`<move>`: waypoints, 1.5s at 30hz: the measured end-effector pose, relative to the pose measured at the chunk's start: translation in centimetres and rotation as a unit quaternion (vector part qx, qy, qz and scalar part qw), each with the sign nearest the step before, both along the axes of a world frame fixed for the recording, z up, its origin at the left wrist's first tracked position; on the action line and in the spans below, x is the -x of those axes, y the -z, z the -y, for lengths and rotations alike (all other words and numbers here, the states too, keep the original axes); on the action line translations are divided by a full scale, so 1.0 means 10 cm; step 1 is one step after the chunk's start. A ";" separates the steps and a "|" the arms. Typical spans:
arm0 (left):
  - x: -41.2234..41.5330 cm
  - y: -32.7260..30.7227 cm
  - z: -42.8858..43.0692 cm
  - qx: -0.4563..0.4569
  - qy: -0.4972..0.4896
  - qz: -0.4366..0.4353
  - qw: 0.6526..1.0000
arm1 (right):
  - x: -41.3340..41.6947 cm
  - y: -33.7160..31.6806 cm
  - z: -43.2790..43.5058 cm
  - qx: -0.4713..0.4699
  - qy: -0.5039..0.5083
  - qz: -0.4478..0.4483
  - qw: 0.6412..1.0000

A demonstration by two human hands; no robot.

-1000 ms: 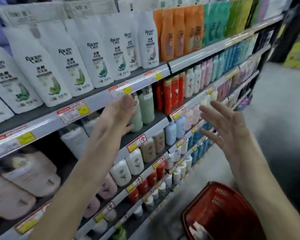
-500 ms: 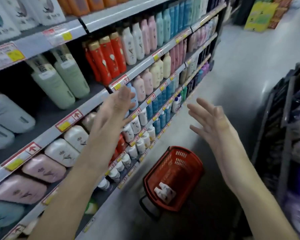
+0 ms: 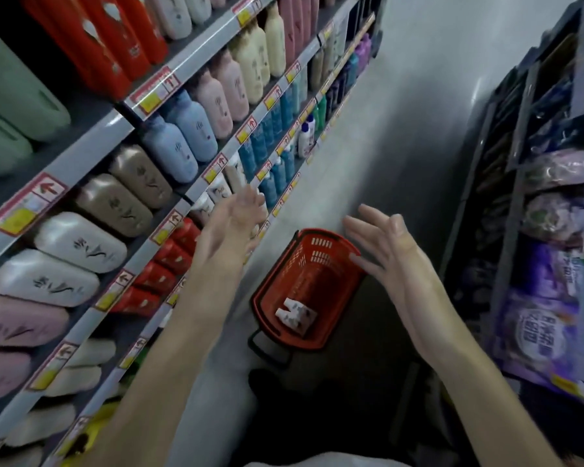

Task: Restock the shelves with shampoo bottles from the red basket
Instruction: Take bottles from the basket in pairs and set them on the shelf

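Observation:
The red basket point(image 3: 331, 284) stands on the grey floor below my hands, with a few white shampoo bottles point(image 3: 295, 313) lying in its bottom. My left hand point(image 3: 235, 224) hovers above the basket's left side, close to the shelf edge, fingers straight and blurred, holding nothing. To the right, my right hand point(image 3: 390, 244) is spread above the basket's right rim, also empty. The shelves point(image 3: 71, 156) on the left carry rows of white, brown, blue, pink, red and green bottles.
Price-tag rails run along each shelf edge. A second rack point(image 3: 550, 230) with purple and dark packages lines the right side of the aisle. The grey floor point(image 3: 402, 112) stretches ahead between the two racks. My dark shoes show just below the basket.
The view has tilted down from the upper shelves to the basket on the floor. Both empty hands have come down and now hang over the basket.

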State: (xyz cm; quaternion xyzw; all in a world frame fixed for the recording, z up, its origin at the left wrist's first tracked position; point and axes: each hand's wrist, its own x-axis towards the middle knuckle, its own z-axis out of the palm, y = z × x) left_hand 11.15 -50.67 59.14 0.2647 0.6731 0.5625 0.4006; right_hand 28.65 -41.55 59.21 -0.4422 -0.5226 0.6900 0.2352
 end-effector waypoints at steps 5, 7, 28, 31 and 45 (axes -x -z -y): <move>0.26 0.31 -0.06 0.009 -0.001 0.010 1.000 | 0.06 0.46 0.03 -0.029 0.001 0.014 0.999; 0.39 0.43 -0.16 0.030 -0.017 0.037 0.999 | 0.11 0.57 -0.02 -0.034 0.004 0.008 0.999; 0.67 2.63 -0.85 0.099 -0.120 0.068 0.985 | 1.05 2.95 -1.26 0.098 -0.059 0.068 0.991; 0.68 3.18 -0.93 0.113 -0.128 0.075 0.982 | 1.11 3.42 -1.37 0.092 -0.064 0.082 0.990; 0.21 5.98 -0.74 0.317 -0.186 0.163 0.916 | 0.83 6.16 -1.27 0.190 -0.084 0.209 0.956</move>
